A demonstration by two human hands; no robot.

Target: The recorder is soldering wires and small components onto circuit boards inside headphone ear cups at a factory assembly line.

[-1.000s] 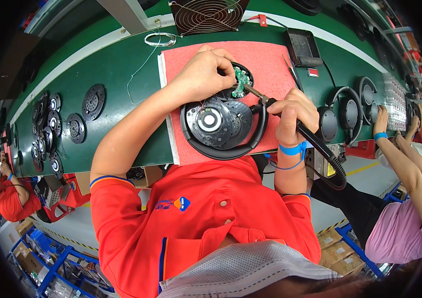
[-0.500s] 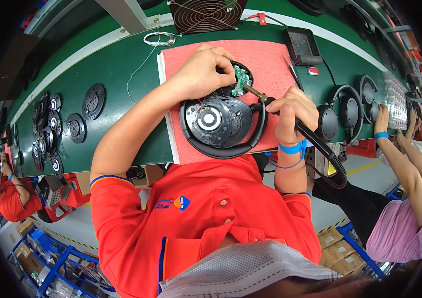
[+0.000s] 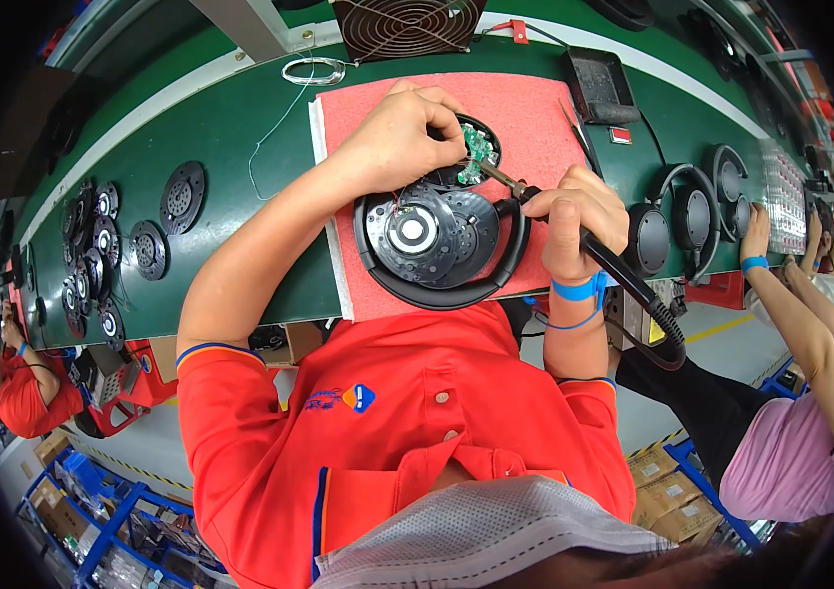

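Two hands at work on one open headphone, head view. Our L hand (image 3: pixel 402 137) rests at the left side of a black ear cup (image 3: pixel 446 178), which sits toward the far side of the pink mat (image 3: pixel 545 118). Its fingers are drawn together by the green circuit board (image 3: pixel 478 145) in the cup; can't tell what, if anything, is pinched b/w them. Our R hand (image 3: pixel 579 221) has its fingers clamped on a pen-type iron w/ black cord (image 3: pixel 520 187), metal end pointing left to the board's near edge; too small to tell if the tip touches.

Just near of the cup, still on the mat: a round plate w/ white ring (image 3: pixel 410 231), overlapping a dark disc (image 3: pixel 473 236) to its right, both inside the curve of the headband (image 3: pixel 456 297).

Step in hand, we'd judge: soldering or touch-up at the board. Next move prob. calls for a steady L hand & a light, short touch of the tip, clear of those fingers.

Rest of the worktop (image 3: pixel 270 245): loose speaker discs (image 3: pixel 95 265) far left, finished-looking headphones (image 3: pixel 695 221) to the right, black tray (image 3: pixel 600 86) & fan (image 3: pixel 407 27) on the far side, tweezers-like tool (image 3: pixel 579 133) at the mat's right edge.
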